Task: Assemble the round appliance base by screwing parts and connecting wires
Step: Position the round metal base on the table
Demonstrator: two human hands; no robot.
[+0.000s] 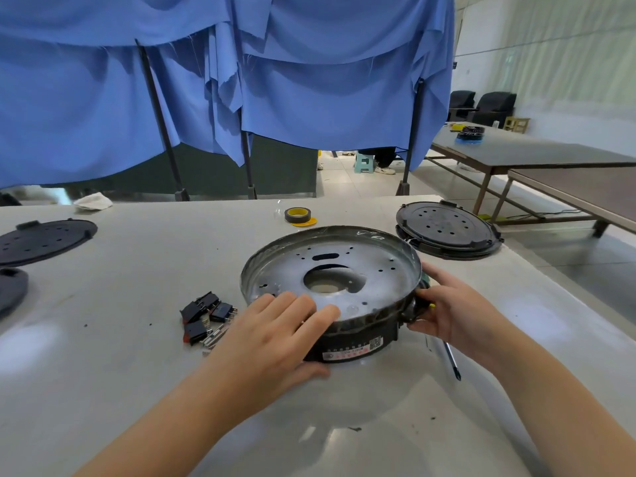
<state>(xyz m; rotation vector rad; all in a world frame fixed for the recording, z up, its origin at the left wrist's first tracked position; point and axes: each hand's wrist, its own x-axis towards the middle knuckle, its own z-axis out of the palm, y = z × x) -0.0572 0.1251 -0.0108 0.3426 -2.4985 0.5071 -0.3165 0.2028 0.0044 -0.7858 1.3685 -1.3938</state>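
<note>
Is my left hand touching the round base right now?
Touching. The head view shows the left hand lying over the near rim of the round base, fingers on the metal plate.

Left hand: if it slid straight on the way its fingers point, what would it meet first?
The left hand lies on the round appliance base, fingers aimed up-right across its metal plate. It would probably reach the central hole first, then the far rim; depth is uncertain.

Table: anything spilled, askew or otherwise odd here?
Mostly tidy. Small switches and metal terminals lie in a loose jumble left of the base, dark specks dot the table, and a screwdriver lies half under the right hand.
</note>
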